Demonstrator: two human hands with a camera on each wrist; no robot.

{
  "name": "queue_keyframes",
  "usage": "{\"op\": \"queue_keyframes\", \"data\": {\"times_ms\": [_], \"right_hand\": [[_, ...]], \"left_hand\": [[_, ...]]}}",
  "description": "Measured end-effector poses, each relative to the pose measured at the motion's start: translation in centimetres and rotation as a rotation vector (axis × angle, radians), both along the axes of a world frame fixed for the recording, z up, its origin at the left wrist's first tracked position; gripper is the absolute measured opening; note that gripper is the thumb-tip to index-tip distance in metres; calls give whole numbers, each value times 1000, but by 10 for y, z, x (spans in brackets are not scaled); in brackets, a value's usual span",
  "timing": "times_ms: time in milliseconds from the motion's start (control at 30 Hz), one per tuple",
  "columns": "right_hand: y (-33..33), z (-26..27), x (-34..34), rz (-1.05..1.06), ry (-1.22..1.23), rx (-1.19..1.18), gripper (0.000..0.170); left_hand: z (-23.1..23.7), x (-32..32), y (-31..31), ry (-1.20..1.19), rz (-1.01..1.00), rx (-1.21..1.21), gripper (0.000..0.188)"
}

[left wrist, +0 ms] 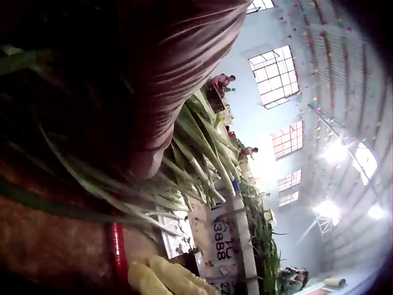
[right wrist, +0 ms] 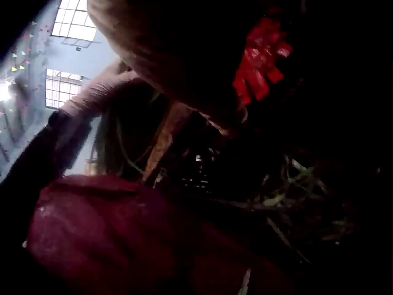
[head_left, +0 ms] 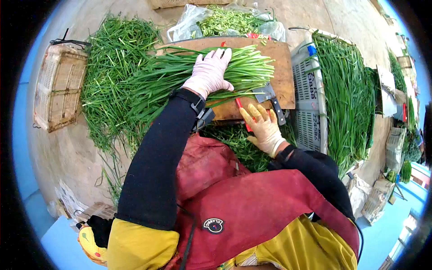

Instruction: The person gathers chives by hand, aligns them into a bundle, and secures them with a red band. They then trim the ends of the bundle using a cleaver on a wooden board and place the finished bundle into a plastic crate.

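Observation:
In the head view my left hand (head_left: 208, 72), in a pale pink glove, rests spread on a bundle of long chives (head_left: 252, 67). Their pale stem ends point right across a brown wooden board (head_left: 284, 58). My right hand (head_left: 263, 128), in a yellowish stained glove, is at the board's near edge, fingers extended beside a red strip (head_left: 238, 103). Just beyond it lies a cleaver (head_left: 264, 92) with a black handle. In the dim right wrist view, a cluster of red strips (right wrist: 261, 58) hangs near the gloved fingers. The left wrist view shows stems (left wrist: 202, 150) under the pink glove.
A loose heap of greens (head_left: 112, 67) lies left of the board, beside a dirty crate (head_left: 60, 87). To the right stands a grey crate (head_left: 308, 90) next to long packed greens (head_left: 344, 99). A plastic bag (head_left: 186, 22) with cut pieces is behind the board.

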State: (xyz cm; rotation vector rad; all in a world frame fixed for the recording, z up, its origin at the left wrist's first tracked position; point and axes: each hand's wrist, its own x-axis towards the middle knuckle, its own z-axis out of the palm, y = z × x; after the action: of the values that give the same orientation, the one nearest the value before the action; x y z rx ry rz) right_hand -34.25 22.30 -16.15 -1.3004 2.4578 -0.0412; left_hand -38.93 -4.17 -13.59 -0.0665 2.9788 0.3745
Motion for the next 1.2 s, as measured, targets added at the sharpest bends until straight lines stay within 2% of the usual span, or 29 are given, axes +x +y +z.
{"op": "queue_keyframes", "data": {"times_ms": [67,133,167,200,267,367,500,633,667,733,867,900,933,967,1000,1033,1067,1100,1133,1200], "right_hand": [[-6,-11,5,-36,19,12,96],[-3,-30,-1,-22,123,-163,81],[-5,-26,-4,-16,151,-262,75],[-4,-21,-6,-14,155,-263,75],[-6,-5,-13,-111,-17,-184,70],[-14,5,-22,-173,-48,-386,56],[-21,17,-42,-73,-53,-517,43],[-50,43,-64,-111,-57,-575,32],[-61,50,-69,-116,-52,-554,25],[-76,45,-82,-142,-58,-598,16],[-106,63,-105,-123,-134,-462,16],[-111,61,-110,-114,-134,-462,16],[-114,57,-117,-101,-148,-494,17],[-120,60,-122,-90,-162,-527,18],[-126,65,-131,-126,-262,-524,21],[-127,71,-136,-263,-320,-554,24],[-133,70,-145,-360,-426,-653,24],[-140,68,-157,-460,-531,-750,25],[-146,54,-170,-335,-316,-803,24],[-160,29,-190,-256,-222,-714,26]], "left_hand": [[4,1,0,-3,5,-3,112],[5,1,1,-6,8,-11,113],[5,1,1,-2,7,-9,113],[5,1,0,-15,-2,3,113],[5,2,1,-7,4,5,113],[8,1,0,-30,5,8,114],[21,-1,-3,-114,-9,43,118],[41,-4,-8,-186,-33,128,111],[42,-4,-7,-140,-42,125,105],[44,-6,-5,-148,-41,97,102],[24,-6,3,-30,-6,3,88],[16,-7,3,5,2,-10,86],[3,-9,1,75,8,-10,75],[1,-9,-1,76,16,-13,75],[-2,-9,-2,106,32,30,71],[-5,-11,-3,137,48,72,68],[15,-15,-1,-34,45,46,67],[12,-14,-1,16,51,62,69],[8,-14,-1,45,64,72,66],[6,-15,-2,75,77,79,63]]}}
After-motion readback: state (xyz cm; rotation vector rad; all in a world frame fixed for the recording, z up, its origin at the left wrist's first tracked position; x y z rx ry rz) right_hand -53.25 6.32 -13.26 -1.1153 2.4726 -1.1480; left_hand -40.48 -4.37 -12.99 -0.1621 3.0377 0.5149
